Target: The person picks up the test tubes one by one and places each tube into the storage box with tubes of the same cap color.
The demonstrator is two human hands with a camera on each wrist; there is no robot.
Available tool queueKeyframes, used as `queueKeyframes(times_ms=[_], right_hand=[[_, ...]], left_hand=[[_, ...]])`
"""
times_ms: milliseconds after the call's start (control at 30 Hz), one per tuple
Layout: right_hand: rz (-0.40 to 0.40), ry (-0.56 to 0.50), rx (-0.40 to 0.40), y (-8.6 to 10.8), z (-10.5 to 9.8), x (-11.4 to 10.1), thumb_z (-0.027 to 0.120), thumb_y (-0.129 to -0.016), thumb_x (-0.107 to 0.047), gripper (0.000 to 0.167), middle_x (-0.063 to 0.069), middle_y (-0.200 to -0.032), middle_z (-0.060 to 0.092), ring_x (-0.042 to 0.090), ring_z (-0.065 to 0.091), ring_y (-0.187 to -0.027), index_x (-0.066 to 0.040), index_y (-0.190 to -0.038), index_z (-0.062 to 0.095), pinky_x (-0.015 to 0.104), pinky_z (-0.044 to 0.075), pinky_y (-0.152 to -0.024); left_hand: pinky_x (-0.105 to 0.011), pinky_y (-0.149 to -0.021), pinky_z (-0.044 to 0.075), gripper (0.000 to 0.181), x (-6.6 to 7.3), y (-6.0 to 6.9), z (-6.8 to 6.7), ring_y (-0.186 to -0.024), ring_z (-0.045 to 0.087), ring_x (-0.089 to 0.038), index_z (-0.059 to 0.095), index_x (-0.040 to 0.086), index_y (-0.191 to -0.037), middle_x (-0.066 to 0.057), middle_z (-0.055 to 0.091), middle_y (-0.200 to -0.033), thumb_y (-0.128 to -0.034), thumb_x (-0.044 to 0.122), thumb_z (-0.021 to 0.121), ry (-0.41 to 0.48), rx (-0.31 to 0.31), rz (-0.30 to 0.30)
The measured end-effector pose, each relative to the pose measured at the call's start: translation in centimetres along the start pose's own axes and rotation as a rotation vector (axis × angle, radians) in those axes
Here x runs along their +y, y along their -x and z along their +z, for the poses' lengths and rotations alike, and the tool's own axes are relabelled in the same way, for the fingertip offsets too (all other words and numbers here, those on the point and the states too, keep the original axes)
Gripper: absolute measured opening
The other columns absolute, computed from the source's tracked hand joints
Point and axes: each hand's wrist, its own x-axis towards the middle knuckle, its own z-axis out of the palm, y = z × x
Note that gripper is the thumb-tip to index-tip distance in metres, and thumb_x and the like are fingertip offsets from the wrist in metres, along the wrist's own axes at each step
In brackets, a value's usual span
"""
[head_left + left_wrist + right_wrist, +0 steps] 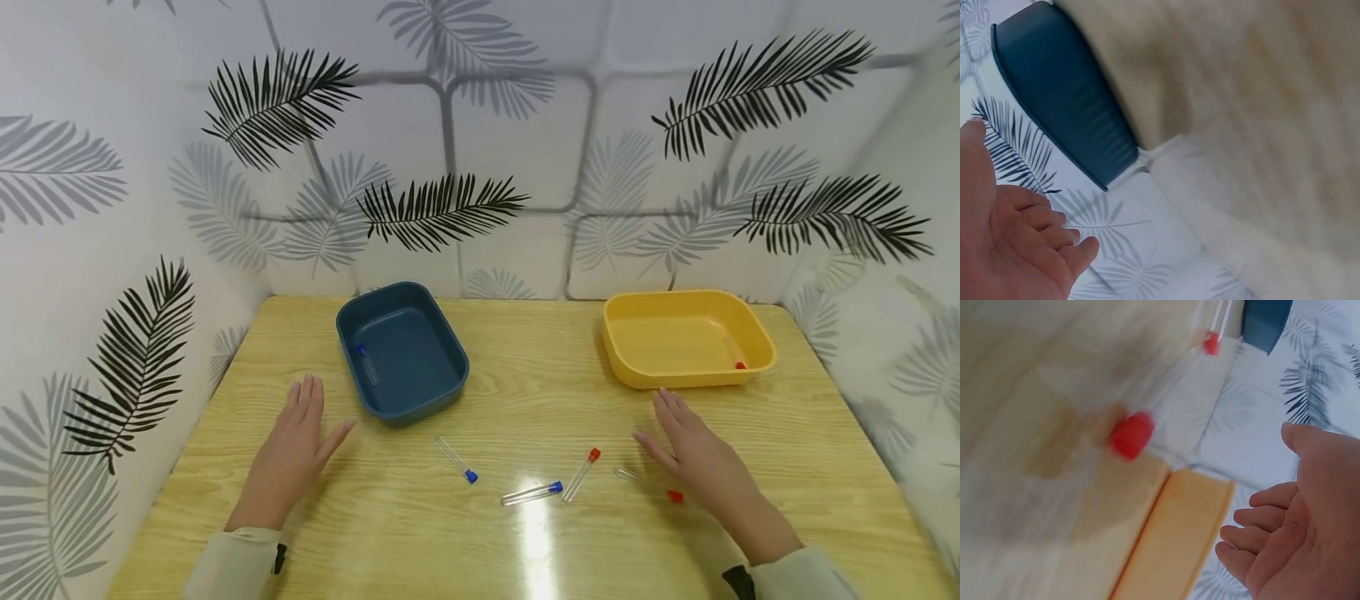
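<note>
My left hand (288, 454) is held at the left, beside the blue bin (405, 354), its fingers extended and nothing in them; the left wrist view shows the same hand (1035, 244) with the bin's outer wall (1066, 94). My right hand (708, 467), also empty with fingers extended, is just in front of the yellow bin (675, 337) and partly over a red-capped tube (626, 474), whose red cap (675, 496) shows beside it. Between the hands lie a blue-capped tube (455, 458), another blue-capped tube (531, 494) and a red-capped tube (578, 480).
Inside the blue bin is a blue-capped tube (368, 367). A red cap (740, 366) shows inside the yellow bin at its right. The wooden table (360, 533) meets a leaf-patterned backdrop (510, 250) behind the bins and at both sides.
</note>
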Motion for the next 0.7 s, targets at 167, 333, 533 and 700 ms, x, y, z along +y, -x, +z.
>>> queueKeyframes(times_ms=[167,333,533,700], right_hand=[[-0.062,-0.002,-0.016,-1.9,-0.1,-2.7,0.045,-0.095,-0.047,0.072,0.021,-0.148,0.027,0.036,0.024,-0.135,0.003,-0.144,0.027,0.054,0.028,-0.102],[-0.17,0.019,-0.014,-4.0,0.0,-5.3,0.038,-0.096,-0.052,0.073,0.018,-0.148,0.028,0.033,0.025,-0.135,0.002,-0.144,0.029,0.049,0.028,-0.105],[-0.302,0.064,0.015,-6.2,0.1,-9.0,0.045,-0.097,-0.042,0.064,0.018,-0.145,0.033,0.031,0.029,-0.134,0.002,-0.142,0.032,0.045,0.03,-0.105],[-0.379,0.095,0.01,-8.0,0.6,-11.6,0.045,-0.097,-0.04,0.062,0.017,-0.145,0.033,0.029,0.028,-0.135,0.001,-0.142,0.033,0.042,0.029,-0.105]], left_hand=[[-0.053,-0.107,0.019,0.085,1.0,-1.2,-0.5,-0.139,0.006,-0.037,0.01,-0.005,-0.146,-0.024,0.01,-0.151,-0.0941,0.058,0.035,-0.009,0.016,0.02],[-0.053,-0.107,0.018,0.087,1.9,-2.2,-1.2,-0.139,0.005,-0.037,0.011,-0.006,-0.146,-0.026,0.01,-0.151,-0.0934,0.06,0.033,-0.037,0.006,0.039],[-0.055,-0.106,0.019,0.09,2.2,-3.4,-1.2,-0.138,0.007,-0.04,0.012,-0.009,-0.145,-0.029,0.013,-0.149,-0.0924,0.06,0.036,-0.082,0.025,0.067],[-0.055,-0.107,0.018,0.098,2.3,-4.3,-1.1,-0.138,0.006,-0.041,0.01,-0.009,-0.144,-0.028,0.01,-0.149,-0.0886,0.066,0.036,-0.122,-0.019,0.083]])
